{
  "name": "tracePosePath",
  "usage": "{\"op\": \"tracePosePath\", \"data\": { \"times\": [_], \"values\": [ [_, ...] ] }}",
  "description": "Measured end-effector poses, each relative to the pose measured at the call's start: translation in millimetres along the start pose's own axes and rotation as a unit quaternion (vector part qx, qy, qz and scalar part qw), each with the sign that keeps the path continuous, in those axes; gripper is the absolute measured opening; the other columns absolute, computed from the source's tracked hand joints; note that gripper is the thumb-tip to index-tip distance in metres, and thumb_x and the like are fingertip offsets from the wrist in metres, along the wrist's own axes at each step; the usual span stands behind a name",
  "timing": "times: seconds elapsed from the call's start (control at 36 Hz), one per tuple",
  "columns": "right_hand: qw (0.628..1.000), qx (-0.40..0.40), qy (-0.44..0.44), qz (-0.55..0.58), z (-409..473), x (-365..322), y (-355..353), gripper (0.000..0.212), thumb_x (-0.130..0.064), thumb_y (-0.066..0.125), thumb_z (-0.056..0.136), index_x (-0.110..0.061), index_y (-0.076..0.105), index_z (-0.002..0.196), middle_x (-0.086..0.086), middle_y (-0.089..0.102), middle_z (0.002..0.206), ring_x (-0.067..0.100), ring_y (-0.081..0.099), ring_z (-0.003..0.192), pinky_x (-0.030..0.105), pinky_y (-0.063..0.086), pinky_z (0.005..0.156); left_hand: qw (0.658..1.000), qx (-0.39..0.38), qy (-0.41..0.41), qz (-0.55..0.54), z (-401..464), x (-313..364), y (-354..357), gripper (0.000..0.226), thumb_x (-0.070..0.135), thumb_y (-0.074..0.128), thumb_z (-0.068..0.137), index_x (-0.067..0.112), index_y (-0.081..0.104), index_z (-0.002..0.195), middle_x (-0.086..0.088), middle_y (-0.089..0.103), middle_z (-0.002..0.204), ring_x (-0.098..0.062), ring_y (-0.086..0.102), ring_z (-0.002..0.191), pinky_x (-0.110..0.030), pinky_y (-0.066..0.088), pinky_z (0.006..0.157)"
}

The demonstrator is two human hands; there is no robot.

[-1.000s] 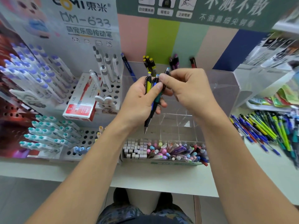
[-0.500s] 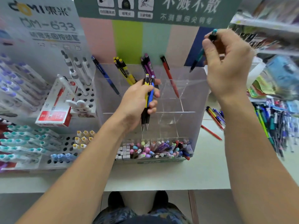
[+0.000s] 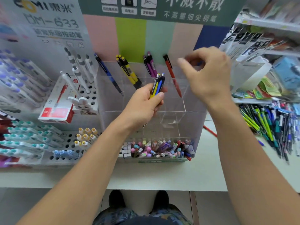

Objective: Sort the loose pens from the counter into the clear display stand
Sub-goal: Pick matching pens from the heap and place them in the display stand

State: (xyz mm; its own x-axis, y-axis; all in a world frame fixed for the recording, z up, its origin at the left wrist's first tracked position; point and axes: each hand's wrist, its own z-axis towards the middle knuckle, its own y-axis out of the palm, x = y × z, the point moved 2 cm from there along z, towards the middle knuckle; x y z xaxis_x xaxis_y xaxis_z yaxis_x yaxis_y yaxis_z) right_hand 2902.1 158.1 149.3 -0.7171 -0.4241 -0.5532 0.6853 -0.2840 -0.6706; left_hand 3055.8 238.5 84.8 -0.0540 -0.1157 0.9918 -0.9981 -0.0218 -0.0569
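Observation:
My left hand grips two pens, one yellow and one blue, upright in front of the clear display stand. In the stand's rear compartments lean a dark blue pen, yellow pens, purple pens and a red pen. My right hand hovers over the stand's right rear corner with fingers loosely curled and thumb held apart; no pen shows plainly in it. Loose pens lie heaped on the counter at the right.
A tray of mixed pens and erasers sits at the stand's front. White pen racks and a red box fill the left. One red pen lies beside the stand. Shelves with packets rise at the right.
My right hand, which held a teal pen high at the right, has come down and left over the stand, and the pen is no longer seen. My left hand keeps its two pens.

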Motion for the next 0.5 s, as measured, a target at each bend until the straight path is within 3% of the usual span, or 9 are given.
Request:
{"op": "tracePosePath", "data": {
  "times": [0.08, 0.14, 0.25, 0.31, 0.39, 0.44, 0.5],
  "values": [
    [0.987, -0.137, -0.004, 0.085, -17, -30, 20, 0.024, -0.044, 0.081, 0.081, -0.02, 0.079, 0.083, -0.007, 0.065, 0.064, 0.003, 0.051, 0.056, 0.02, 0.041, 0.056, 0.996, 0.014, 0.043, 0.075, -1, 2, -7, 0.017, 0.014, 0.053, 0.104, 0.025, 0.063, 0.095, 0.009, 0.055, 0.065, -0.008, 0.044, 0.053, -0.026, 0.036, 0.052],
    [0.98, -0.17, 0.003, 0.106, -19, -35, 31, 0.019, -0.039, 0.083, 0.081, -0.021, 0.078, 0.08, -0.007, 0.06, 0.059, 0.005, 0.046, 0.053, 0.023, 0.039, 0.054, 0.994, 0.027, 0.053, 0.097, -2, 2, -15, 0.023, 0.014, 0.054, 0.103, 0.03, 0.06, 0.089, 0.011, 0.056, 0.064, -0.007, 0.045, 0.053, -0.027, 0.037, 0.053],
    [0.961, -0.224, 0.017, 0.162, -13, -49, 40, 0.02, -0.028, 0.083, 0.084, -0.013, 0.071, 0.079, -0.004, 0.058, 0.057, 0.003, 0.046, 0.048, 0.02, 0.038, 0.051, 0.988, 0.05, 0.064, 0.132, -7, 0, -36, 0.014, 0.015, 0.056, 0.101, 0.025, 0.064, 0.107, 0.017, 0.057, 0.065, 0.001, 0.046, 0.056, -0.022, 0.04, 0.061],
    [0.952, -0.207, 0.036, 0.225, -5, -57, 36, 0.02, -0.021, 0.077, 0.09, -0.009, 0.062, 0.084, 0.003, 0.062, 0.06, 0.005, 0.052, 0.043, 0.018, 0.039, 0.044, 0.986, 0.071, 0.061, 0.138, -10, -5, -46, 0.008, 0.021, 0.063, 0.098, 0.019, 0.061, 0.105, 0.009, 0.055, 0.072, -0.004, 0.043, 0.059, -0.025, 0.04, 0.064],
    [0.949, -0.12, 0.034, 0.289, 16, -59, 17, 0.016, -0.018, 0.069, 0.096, -0.015, 0.056, 0.088, 0.003, 0.065, 0.063, 0.013, 0.061, 0.046, 0.023, 0.045, 0.041, 0.988, 0.11, 0.024, 0.102, -15, -11, -60, 0.011, 0.03, 0.065, 0.097, 0.024, 0.058, 0.102, 0.005, 0.042, 0.067, -0.01, 0.038, 0.056, -0.024, 0.038, 0.056],
    [0.969, -0.049, -0.018, 0.243, 30, -60, 6, 0.012, -0.019, 0.066, 0.095, -0.02, 0.056, 0.088, 0.0, 0.065, 0.068, 0.014, 0.063, 0.052, 0.027, 0.048, 0.047, 0.99, 0.137, -0.013, -0.027, -17, -11, -68, 0.008, 0.021, 0.051, 0.103, 0.022, 0.058, 0.1, 0.004, 0.041, 0.067, -0.012, 0.036, 0.052, -0.027, 0.032, 0.051],
    [0.987, -0.018, -0.068, 0.146, 41, -66, 5, 0.006, -0.023, 0.064, 0.091, -0.022, 0.059, 0.087, -0.001, 0.065, 0.075, 0.012, 0.063, 0.062, 0.025, 0.049, 0.057, 0.978, 0.147, -0.032, -0.146, -19, -11, -71, 0.025, 0.009, 0.036, 0.103, 0.017, 0.059, 0.102, 0.003, 0.045, 0.066, -0.011, 0.037, 0.051, -0.027, 0.029, 0.049]
  ]
}}
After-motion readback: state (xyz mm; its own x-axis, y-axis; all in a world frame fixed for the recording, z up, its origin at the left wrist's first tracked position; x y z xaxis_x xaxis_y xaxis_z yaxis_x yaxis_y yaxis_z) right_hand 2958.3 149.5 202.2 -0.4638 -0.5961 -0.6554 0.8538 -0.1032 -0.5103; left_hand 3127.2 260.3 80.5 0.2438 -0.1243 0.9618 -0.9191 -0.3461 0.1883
